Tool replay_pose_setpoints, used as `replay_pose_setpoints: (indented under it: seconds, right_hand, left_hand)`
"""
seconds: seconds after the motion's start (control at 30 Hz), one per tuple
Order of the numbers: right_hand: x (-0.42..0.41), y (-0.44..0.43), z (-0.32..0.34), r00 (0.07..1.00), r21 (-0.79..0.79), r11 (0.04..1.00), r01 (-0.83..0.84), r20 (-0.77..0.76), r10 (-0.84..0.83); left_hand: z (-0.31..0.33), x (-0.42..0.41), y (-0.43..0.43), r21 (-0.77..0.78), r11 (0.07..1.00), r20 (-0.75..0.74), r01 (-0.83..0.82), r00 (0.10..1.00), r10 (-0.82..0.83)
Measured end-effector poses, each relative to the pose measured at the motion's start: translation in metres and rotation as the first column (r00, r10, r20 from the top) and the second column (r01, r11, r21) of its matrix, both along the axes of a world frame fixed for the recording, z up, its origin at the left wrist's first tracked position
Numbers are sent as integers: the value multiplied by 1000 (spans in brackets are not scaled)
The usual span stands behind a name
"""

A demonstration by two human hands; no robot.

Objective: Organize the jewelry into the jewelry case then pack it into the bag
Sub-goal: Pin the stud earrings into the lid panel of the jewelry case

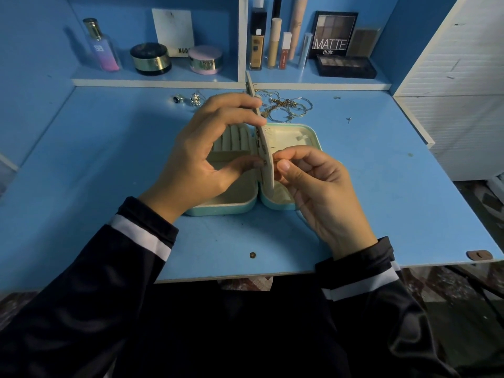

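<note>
Right hand (313,184) pinches something small, too small to identify, against the upright earring panel (263,137). Left hand (207,156) grips that panel, thumb and fingers closed on it. Mint jewelry case (226,210) lies open on the blue desk (109,159). Beyond: tangled chains and bangles (286,106), 2 rings (186,99).

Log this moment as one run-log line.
left hand: holds earring panel upright | right hand: pinching at panel edge | jewelry case: open | loose jewelry: behind case
</note>
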State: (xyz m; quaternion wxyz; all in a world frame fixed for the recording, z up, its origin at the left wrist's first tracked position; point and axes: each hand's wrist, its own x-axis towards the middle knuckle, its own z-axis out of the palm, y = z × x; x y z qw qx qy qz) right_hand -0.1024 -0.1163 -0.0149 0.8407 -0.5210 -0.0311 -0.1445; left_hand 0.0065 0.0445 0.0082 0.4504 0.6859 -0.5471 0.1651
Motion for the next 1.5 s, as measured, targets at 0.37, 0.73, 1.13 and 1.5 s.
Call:
replay_pose_setpoints:
  seconds: [0.37, 0.73, 1.13, 1.5]
  right_hand:
    - [2, -1, -3, 1000, -4, 1000, 2, 11, -2]
    - [2, 0, -5, 997, -100, 993, 70, 38, -66]
    - [-1, -2, 4, 990, -338, 930, 142, 43, -136]
    - [-1, -7, 9, 986, -556, 816, 161, 125, -110]
  left_hand:
    - [-1, 0, -1, 7, 1000, -5, 0, 1000, 0]
    - [-1, 0, -1, 4, 1000, -12, 10, 1000, -10]
    - [-1, 2, -1, 1, 1000, -16, 13, 1000, -13]
    - [-2, 3, 0, -6, 1000, -12, 11, 1000, -11]
